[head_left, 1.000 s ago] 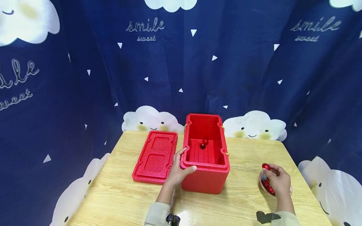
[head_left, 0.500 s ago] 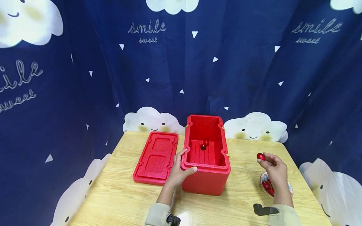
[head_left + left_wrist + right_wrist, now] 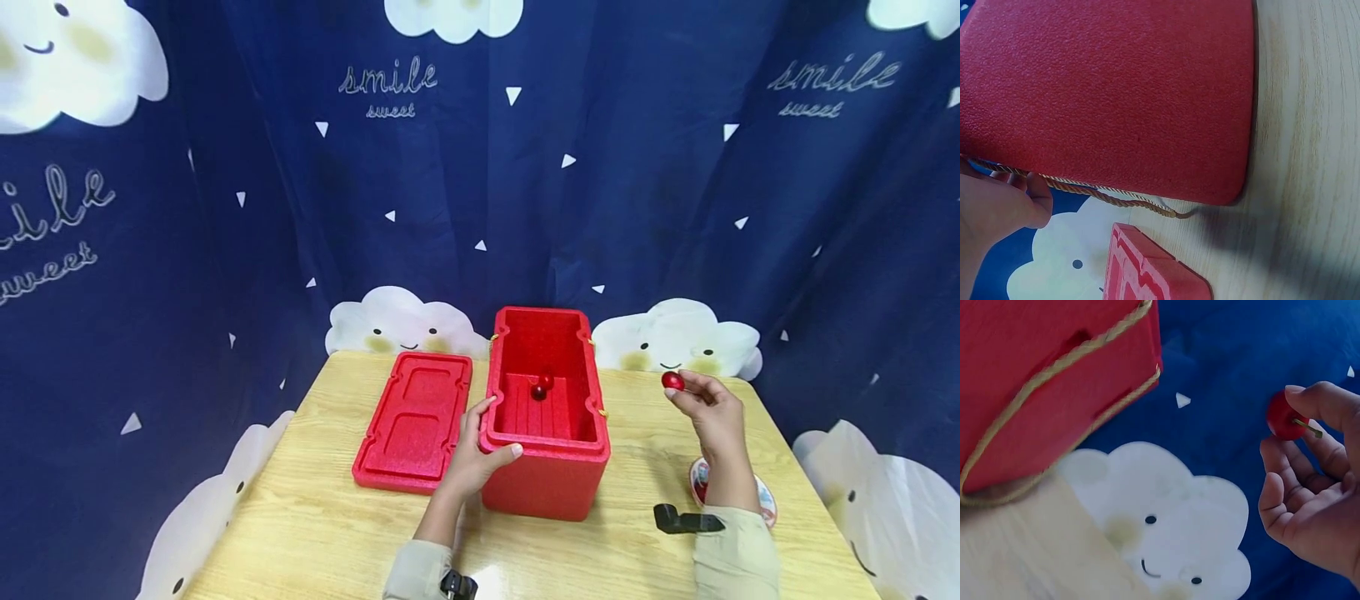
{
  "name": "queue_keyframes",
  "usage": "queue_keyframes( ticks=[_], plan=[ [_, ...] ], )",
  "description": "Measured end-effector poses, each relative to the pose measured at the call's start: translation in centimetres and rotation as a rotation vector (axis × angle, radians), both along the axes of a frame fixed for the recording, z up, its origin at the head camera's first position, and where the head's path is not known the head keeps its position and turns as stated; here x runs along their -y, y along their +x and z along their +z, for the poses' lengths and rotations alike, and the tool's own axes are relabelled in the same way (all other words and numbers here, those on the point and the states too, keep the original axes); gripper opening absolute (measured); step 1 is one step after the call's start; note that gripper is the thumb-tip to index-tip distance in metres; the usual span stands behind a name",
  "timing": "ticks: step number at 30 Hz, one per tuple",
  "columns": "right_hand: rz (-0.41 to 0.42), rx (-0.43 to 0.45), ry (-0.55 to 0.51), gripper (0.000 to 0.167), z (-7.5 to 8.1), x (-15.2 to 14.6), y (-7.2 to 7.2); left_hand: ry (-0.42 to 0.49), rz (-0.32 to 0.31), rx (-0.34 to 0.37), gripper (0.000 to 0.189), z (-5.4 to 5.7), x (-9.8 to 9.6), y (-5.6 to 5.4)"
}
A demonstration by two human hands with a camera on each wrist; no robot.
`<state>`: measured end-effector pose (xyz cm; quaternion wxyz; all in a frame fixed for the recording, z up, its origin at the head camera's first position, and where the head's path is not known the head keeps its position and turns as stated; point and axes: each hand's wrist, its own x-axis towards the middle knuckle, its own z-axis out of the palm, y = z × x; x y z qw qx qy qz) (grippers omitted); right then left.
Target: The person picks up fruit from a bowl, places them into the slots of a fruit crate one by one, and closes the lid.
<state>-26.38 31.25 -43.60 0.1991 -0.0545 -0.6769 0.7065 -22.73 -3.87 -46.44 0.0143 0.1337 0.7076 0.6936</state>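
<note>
A red foam box (image 3: 543, 483) stands lidless on the table, with two dark red cherries (image 3: 538, 392) on its floor. At its near left corner my left hand (image 3: 471, 457) grips the rim, thumb on the front and fingers along the side. My right hand (image 3: 716, 417) pinches a red cherry (image 3: 672, 381) between thumb and fingertips, in the air to the right of the box. The green stem of that cherry (image 3: 1285, 415) shows in the right wrist view. Below my right forearm, a patterned bowl (image 3: 768, 504) with more cherries is partly hidden.
The red lid (image 3: 414, 417) lies flat on the table, left of the box. Rope handles (image 3: 1054, 367) hang on the box's sides. A dark blue curtain (image 3: 540, 192) with clouds hangs behind the wooden table (image 3: 300, 517).
My right hand has lifted the cherry up from the bowl, away from me and slightly left. The left hand keeps its place on the box corner.
</note>
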Motion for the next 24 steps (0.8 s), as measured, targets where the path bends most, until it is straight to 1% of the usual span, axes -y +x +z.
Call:
queue_keyframes(
  ticks=[1,2,3,5,8,9,13,17,21,24],
  plan=[
    [0.025,-0.007,-0.011,0.035,0.6,0.4,0.1,-0.001,0.001,0.001,0.081,0.0,0.0,0.0],
    [0.048,-0.016,-0.021,0.034,1.0,0.7,0.0,-0.007,0.008,-0.004,0.081,-0.5,0.0,-0.2],
    [0.069,-0.018,-0.031,0.033,1.3,1.0,-0.1,-0.005,0.010,-0.006,0.081,-0.5,0.0,-0.2],
    [0.108,-0.013,-0.012,0.033,1.8,1.3,-0.4,-0.011,0.016,-0.012,0.081,-0.4,-0.1,-0.2],
    [0.164,-0.016,0.036,0.032,1.9,1.5,-1.0,-0.015,0.020,-0.015,0.081,-0.3,-0.1,-0.1],
    [0.177,-0.016,0.056,0.032,2.0,1.6,-1.1,-0.016,0.015,-0.008,0.081,0.2,-0.1,0.2],
    [0.239,-0.047,0.115,0.031,2.4,2.3,-1.9,-0.033,0.030,0.006,0.081,0.3,-0.1,0.3],
    [0.304,-0.076,0.170,0.032,3.1,3.2,-2.7,-0.061,0.050,0.001,0.081,0.5,0.0,0.3],
    [0.359,-0.072,0.247,0.037,3.6,4.0,-3.5,-0.062,0.050,-0.007,0.080,0.3,0.0,0.2],
    [0.374,-0.056,0.283,0.039,4.0,4.5,-4.0,-0.029,0.041,-0.025,0.079,-0.1,-0.2,0.1]
  ],
)
